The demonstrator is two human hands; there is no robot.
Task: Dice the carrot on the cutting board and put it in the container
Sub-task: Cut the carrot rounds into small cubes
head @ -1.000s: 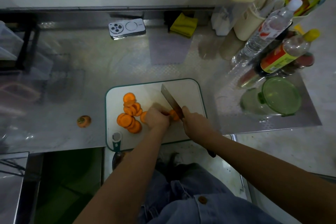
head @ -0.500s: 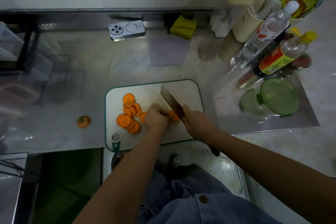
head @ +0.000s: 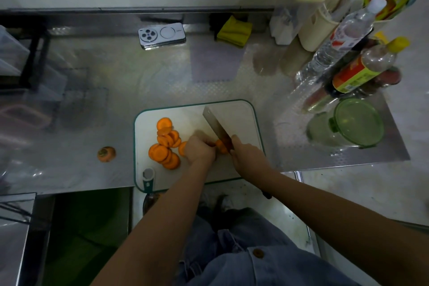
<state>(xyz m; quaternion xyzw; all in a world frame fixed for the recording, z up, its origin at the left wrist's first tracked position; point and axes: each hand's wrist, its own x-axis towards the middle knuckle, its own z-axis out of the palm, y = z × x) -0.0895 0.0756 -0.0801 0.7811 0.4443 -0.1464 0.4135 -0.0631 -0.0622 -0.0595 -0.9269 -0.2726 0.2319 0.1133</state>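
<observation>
A white cutting board [head: 241, 121] with a green rim lies at the counter's front edge. Several orange carrot slices [head: 166, 144] are piled on its left half. My left hand [head: 200, 151] holds the remaining carrot piece [head: 220, 145] down on the board with curled fingers. My right hand [head: 249, 155] grips the handle of a cleaver [head: 217, 126], whose blade stands against the carrot piece. A round green-lidded container [head: 357, 122] sits to the right of the board.
A cut carrot top [head: 106, 154] lies on the counter left of the board. A peeler [head: 148, 179] rests at the board's front left corner. Bottles [head: 362, 69] crowd the back right. A phone [head: 161, 35] and yellow cloth [head: 234, 31] lie at the back.
The cleaver blade has shifted slightly along the carrot piece while both hands stay in place on the board. The slice pile is unchanged.
</observation>
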